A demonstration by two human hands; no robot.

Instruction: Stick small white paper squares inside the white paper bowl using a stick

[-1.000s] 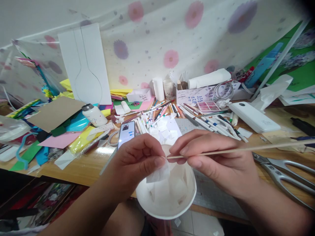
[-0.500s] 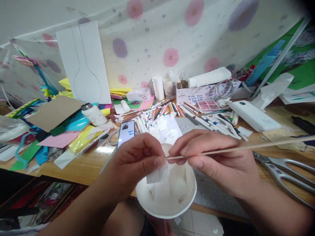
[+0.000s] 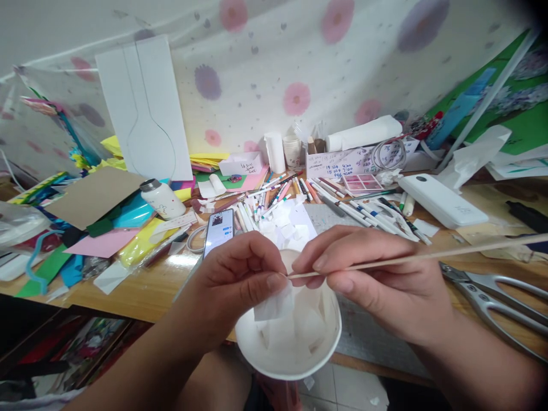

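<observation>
My right hand [image 3: 377, 274] pinches a thin wooden stick [image 3: 445, 254] between thumb and fingers; it slants up to the right, past the picture's edge. Thumb and forefinger of my left hand [image 3: 244, 285] are pressed together at the stick's left tip, on a small piece of thin white paper [image 3: 274, 305] that hangs below them. Whether the paper is wrapped round the tip is hidden by the fingers. Right below both hands is a white paper bowl [image 3: 291, 371] with pale pieces of paper inside.
Large scissors [image 3: 492, 297] lie at the right, beside my right wrist. Many pens [image 3: 274, 197] and paper scraps [image 3: 295, 231] cover the table's middle. A phone [image 3: 219, 231] lies behind my left hand, a white power bank [image 3: 443, 200] at right, a white bottle [image 3: 162, 198] at left.
Almost nothing differs. Both hands keep their pinch above the bowl, and the view has shifted very slightly.
</observation>
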